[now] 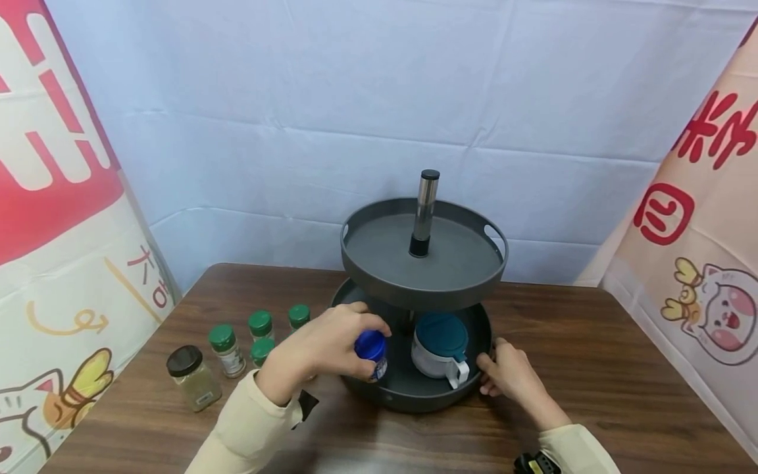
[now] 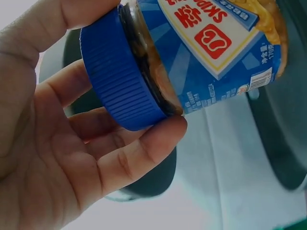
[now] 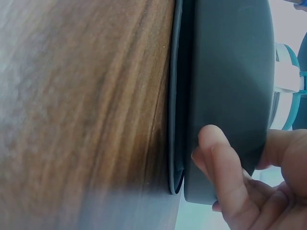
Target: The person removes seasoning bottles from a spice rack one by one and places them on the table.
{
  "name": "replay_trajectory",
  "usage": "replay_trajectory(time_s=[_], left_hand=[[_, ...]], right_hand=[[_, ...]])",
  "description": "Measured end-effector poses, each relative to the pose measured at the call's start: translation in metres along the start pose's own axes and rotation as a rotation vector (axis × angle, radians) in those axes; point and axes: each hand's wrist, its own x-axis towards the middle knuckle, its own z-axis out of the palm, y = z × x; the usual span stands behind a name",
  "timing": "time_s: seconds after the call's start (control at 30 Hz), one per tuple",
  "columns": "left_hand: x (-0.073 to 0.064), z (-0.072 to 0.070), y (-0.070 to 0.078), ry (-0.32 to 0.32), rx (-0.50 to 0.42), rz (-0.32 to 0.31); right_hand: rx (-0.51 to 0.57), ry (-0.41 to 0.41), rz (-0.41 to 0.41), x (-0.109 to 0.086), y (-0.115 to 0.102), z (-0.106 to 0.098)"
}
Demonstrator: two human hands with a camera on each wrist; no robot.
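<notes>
My left hand (image 1: 328, 342) holds a small peanut butter jar (image 2: 211, 52) by its blue lid (image 2: 120, 69), thumb on one side and fingers on the other. In the head view the jar hangs at the left part of the lower tray (image 1: 408, 401) of a dark grey two-tier turntable; whether its base touches the tray cannot be told. My right hand (image 1: 512, 375) pinches that tray's right wall, with the thumb over the rim and fingertips on the outside (image 3: 213, 136). In the tray sits a clear container with a teal lid (image 1: 441, 334) and a white handle.
Left of the turntable stand several green-capped spice jars (image 1: 227, 355), one partly behind my left arm. A black-lidded jar (image 1: 195, 382) is at the far left. The upper tray (image 1: 379, 243) overhangs the lower one, with a metal post (image 1: 425, 207) rising through it.
</notes>
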Motion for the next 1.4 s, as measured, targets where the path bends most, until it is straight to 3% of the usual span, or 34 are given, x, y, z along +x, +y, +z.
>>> replay_trajectory(time_s=[0.3,0.77,0.97,1.1,1.23,1.4], left_hand=[[-0.024,-0.01,-0.013,0.048,0.009,-0.068],[-0.056,-0.003,-0.028,0.047,0.024,-0.033],[-0.074,0.001,-0.041,0.023,0.015,-0.025],[-0.084,0.003,-0.049,0.04,0.038,-0.031],[-0.093,0.001,-0.054,0.057,0.049,-0.048],[-0.106,0.001,-0.062,0.025,0.028,-0.108]], right_hand=[[-0.004,-0.002,-0.001,0.0,0.001,0.001],[-0.008,-0.006,0.006,0.0,-0.003,0.0],[-0.017,-0.008,0.004,0.0,-0.004,0.0],[-0.017,-0.008,-0.003,0.001,-0.003,0.0],[-0.019,-0.007,-0.005,0.002,-0.002,-0.001],[-0.018,-0.001,-0.004,0.001,-0.003,0.001]])
